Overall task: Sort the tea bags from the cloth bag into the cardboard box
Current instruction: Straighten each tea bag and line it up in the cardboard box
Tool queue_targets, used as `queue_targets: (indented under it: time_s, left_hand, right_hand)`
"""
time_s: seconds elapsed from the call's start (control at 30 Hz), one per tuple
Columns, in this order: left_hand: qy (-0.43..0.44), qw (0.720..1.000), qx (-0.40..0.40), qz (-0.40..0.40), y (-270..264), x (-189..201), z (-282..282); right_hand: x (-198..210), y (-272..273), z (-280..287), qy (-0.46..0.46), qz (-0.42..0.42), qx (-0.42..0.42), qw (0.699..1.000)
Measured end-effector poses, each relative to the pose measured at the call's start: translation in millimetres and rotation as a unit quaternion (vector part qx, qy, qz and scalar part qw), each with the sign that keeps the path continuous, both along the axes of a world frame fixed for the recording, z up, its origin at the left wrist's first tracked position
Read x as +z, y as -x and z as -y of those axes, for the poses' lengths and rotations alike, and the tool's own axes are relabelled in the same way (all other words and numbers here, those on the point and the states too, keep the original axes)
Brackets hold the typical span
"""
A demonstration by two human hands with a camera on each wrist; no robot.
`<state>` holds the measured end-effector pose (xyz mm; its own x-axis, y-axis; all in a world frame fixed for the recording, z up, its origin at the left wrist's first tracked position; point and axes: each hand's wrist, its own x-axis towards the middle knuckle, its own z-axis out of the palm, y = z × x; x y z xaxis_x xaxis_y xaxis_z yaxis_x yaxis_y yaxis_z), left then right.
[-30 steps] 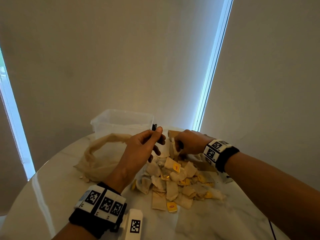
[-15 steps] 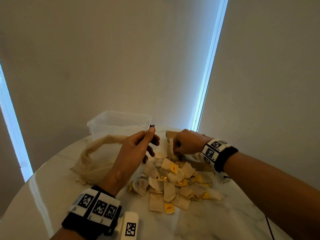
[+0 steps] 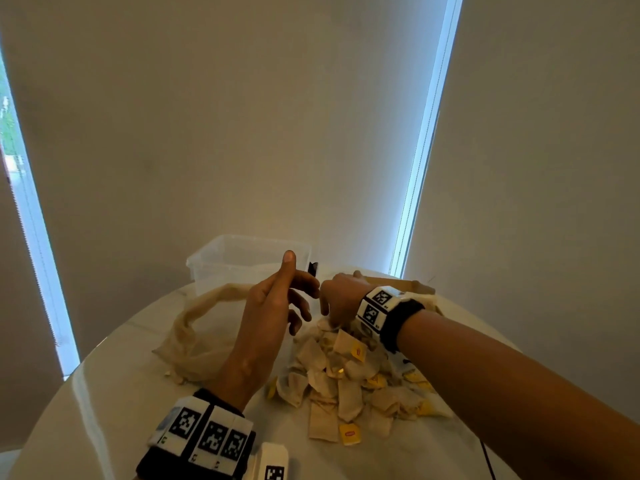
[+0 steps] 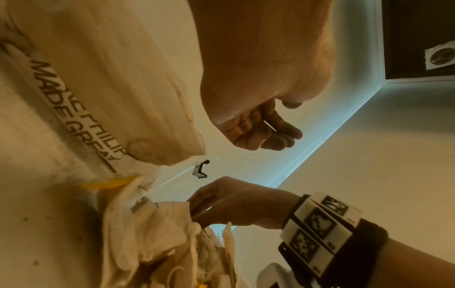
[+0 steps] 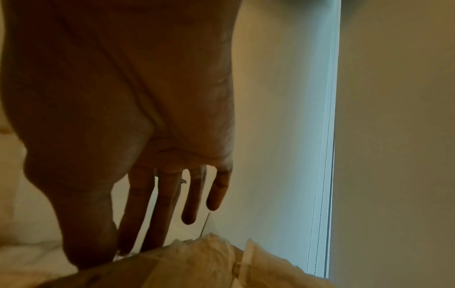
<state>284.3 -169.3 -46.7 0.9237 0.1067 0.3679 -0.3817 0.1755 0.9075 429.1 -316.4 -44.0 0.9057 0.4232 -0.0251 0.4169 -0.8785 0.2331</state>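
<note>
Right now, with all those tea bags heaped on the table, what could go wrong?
The tea bags lie in a loose, overlapping pile, so the right hand reaching into it may lift several at once or snag a tag string. The left hand pinches a small black clip above the pile; it could drop in. The cardboard box sits behind the right wrist, easy to bump.

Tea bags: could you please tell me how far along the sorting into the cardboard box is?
Done: the cloth bag lies limp, and the tea bags are heaped on the table. In hand: the right hand fingers one bag at the heap's far edge, beside the cardboard box; the left hand hovers raised. Left: the whole heap; the box's inside is hidden.
</note>
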Motion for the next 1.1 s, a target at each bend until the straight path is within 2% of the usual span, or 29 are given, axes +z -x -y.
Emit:
queue_targets:
  time_s: [0.17,0.47,0.63,0.73,0.87,0.93,0.97,1.03,1.1]
  left_hand:
    - [0.006,1.0,0.007,-0.004,-1.1,-1.9,-3.7]
    - [-0.018,1.0,0.013,-0.003,-1.5,-2.2,-6.4]
    - [-0.039,0.998,-0.025,-0.032,-1.3,-3.8,-5.9]
    - [-0.141,0.984,-0.072,-0.077,1.8,-5.9,-3.0]
    - [-0.319,0.932,-0.119,-0.126,9.3,-3.3,1.7]
    - [-0.414,0.893,-0.124,-0.128,12.7,3.0,3.2]
    - [-0.471,0.865,-0.121,-0.125,13.7,7.1,3.9]
    - [-0.593,0.79,-0.1,-0.12,12.8,15.7,8.1]
    - [-0.671,0.725,-0.085,-0.128,7.9,21.3,15.7]
  right_hand:
    - [-10.9,-12.9,0.0,0.022,-0.008,-0.04,0.999]
    - [-0.4,-7.4,1.9,-0.025,-0.008,-0.025,0.999]
    - [30.6,13.5,17.8,-0.135,-0.044,-0.014,0.99]
    - [39.1,34.6,35.6,-0.242,-0.063,-0.009,0.968]
    - [28.7,65.3,65.3,-0.332,-0.085,-0.025,0.939]
    - [23.6,79.3,77.8,-0.353,-0.081,-0.032,0.932]
    - [21.8,82.8,83.7,-0.363,-0.071,-0.042,0.928]
    - [20.4,87.5,93.6,-0.378,-0.052,-0.063,0.922]
    - [19.2,93.4,99.9,-0.408,-0.044,-0.07,0.909]
